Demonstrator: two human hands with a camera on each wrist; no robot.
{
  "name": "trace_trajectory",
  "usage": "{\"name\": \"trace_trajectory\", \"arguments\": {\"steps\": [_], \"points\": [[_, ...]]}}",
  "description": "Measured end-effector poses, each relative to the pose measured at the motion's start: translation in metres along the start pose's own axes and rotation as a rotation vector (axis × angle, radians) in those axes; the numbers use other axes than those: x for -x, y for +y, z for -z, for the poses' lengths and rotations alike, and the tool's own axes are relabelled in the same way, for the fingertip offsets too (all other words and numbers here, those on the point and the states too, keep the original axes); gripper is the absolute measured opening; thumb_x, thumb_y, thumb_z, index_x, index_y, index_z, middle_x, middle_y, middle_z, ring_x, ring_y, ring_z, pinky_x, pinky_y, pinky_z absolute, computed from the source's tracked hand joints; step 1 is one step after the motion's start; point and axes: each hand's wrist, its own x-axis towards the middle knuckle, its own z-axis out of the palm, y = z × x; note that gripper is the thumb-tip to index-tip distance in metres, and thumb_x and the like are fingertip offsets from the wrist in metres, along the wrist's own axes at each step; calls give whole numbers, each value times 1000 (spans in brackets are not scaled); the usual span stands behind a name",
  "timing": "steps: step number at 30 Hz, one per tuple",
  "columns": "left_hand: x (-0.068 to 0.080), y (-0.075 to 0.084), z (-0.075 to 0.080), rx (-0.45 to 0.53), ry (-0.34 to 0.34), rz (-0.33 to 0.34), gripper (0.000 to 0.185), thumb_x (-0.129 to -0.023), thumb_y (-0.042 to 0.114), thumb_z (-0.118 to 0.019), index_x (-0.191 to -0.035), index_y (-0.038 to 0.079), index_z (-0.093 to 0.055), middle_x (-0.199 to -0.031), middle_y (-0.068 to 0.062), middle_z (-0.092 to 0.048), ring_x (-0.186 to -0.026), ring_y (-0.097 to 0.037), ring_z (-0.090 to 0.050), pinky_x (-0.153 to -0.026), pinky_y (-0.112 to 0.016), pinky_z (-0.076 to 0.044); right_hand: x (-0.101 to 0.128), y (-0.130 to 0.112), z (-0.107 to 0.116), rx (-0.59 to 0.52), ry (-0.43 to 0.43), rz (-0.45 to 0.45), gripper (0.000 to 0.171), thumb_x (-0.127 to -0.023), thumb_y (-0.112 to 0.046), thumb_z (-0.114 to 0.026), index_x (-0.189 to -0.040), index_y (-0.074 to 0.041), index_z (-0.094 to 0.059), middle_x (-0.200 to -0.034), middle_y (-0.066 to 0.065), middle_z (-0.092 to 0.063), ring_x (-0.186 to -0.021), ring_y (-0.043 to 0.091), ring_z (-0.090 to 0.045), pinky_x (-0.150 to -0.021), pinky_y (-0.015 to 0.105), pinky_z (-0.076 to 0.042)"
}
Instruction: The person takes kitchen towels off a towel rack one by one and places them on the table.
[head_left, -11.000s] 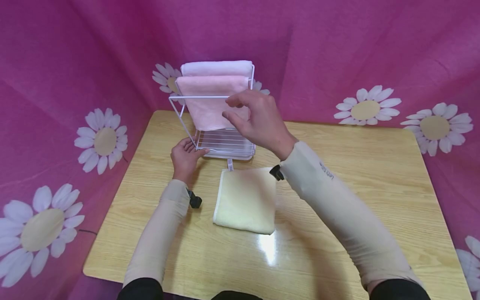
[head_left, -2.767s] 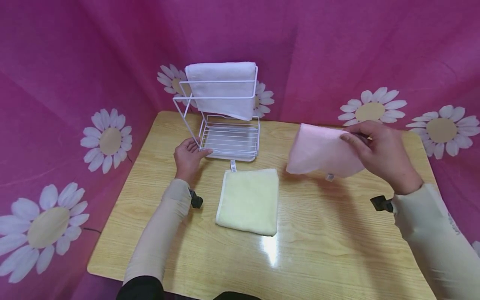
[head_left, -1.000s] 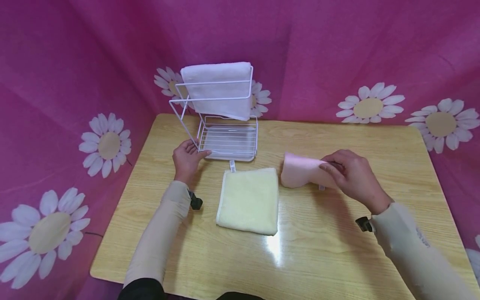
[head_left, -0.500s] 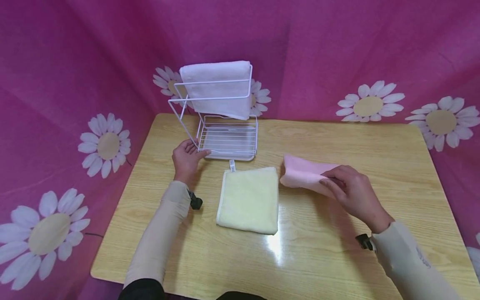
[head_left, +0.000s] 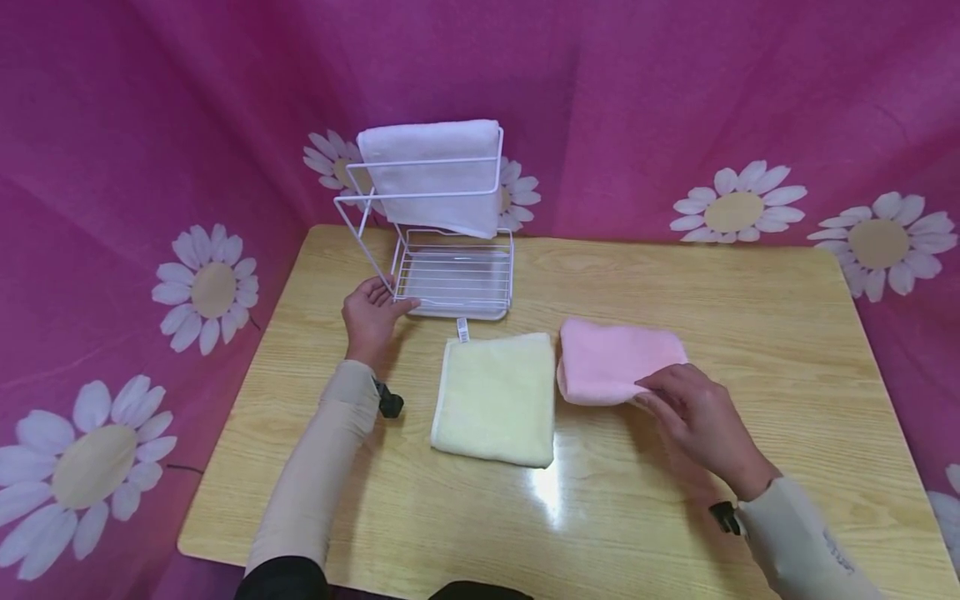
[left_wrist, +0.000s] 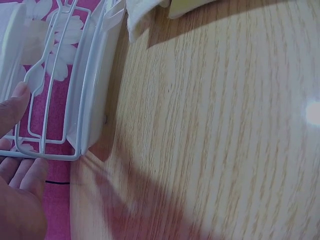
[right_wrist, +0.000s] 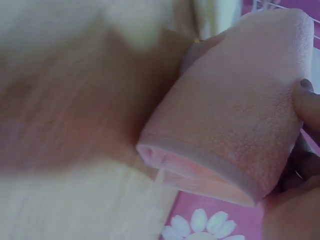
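My right hand (head_left: 693, 421) pinches the near edge of a folded pink towel (head_left: 618, 362), close over the table right of the yellow towel. In the right wrist view the pink towel (right_wrist: 230, 110) hangs folded, its open hem facing the camera, with thumb and fingers at its edge. My left hand (head_left: 371, 317) grips the front left corner of a white wire rack (head_left: 453, 283), thumb along the base and fingers behind the upright. In the left wrist view the rack's bent wires (left_wrist: 47, 100) pass between thumb and fingers. A white towel (head_left: 435, 175) hangs over the rack's rear bar.
A square folded yellow towel (head_left: 495, 400) with a white tag (head_left: 462, 330) lies flat in front of the rack. The wooden table (head_left: 750, 333) stretches right, backed by a magenta curtain (head_left: 622, 125) with white daisies.
The pink towel has left the rack's middle bar and now sits right of the yellow towel. Over the last second my right hand has lowered it and drawn its edge nearer. The left hand keeps its place.
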Motion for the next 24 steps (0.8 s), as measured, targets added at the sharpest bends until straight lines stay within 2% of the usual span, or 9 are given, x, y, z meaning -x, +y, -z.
{"name": "trace_trajectory", "arguments": {"steps": [5,11,19,24], "points": [[1,2,0,-1,-4,-4,59,-73,-7,-87,-125,-13,-60,-126,-33,-60,-121,-38,-59,-99,-29,-54,15,2,-10,3,16,49,23,-77,2,-84,-96,-10,-76,-93,-5,-68,-83,10,-56,-67,17,-46],[1,3,-1,-6,-4,-1,58,-73,-8,-87,-124,-13,-61,-125,-33,-60,-122,-38,-58,-100,-29,-53,28,5,-21,17,5,123,24,-75,4,-82,-96,-5,-76,-94,0,-68,-89,15,-59,-74,26,-50],[0,1,0,13,-1,17,60,-72,-7,-87,-126,-12,-61,-127,-33,-60,-123,-38,-58,-100,-29,-53,42,5,-33,-15,-11,125,22,-76,0,-82,-96,-7,-76,-96,-3,-68,-93,15,-59,-81,25,-50],[0,0,0,9,-6,3,59,-72,-7,-88,-124,-13,-61,-125,-33,-61,-123,-40,-58,-100,-30,-53,49,7,-40,-18,-28,131,23,-76,0,-83,-96,-8,-76,-96,-4,-67,-92,15,-59,-81,25,-49]]}}
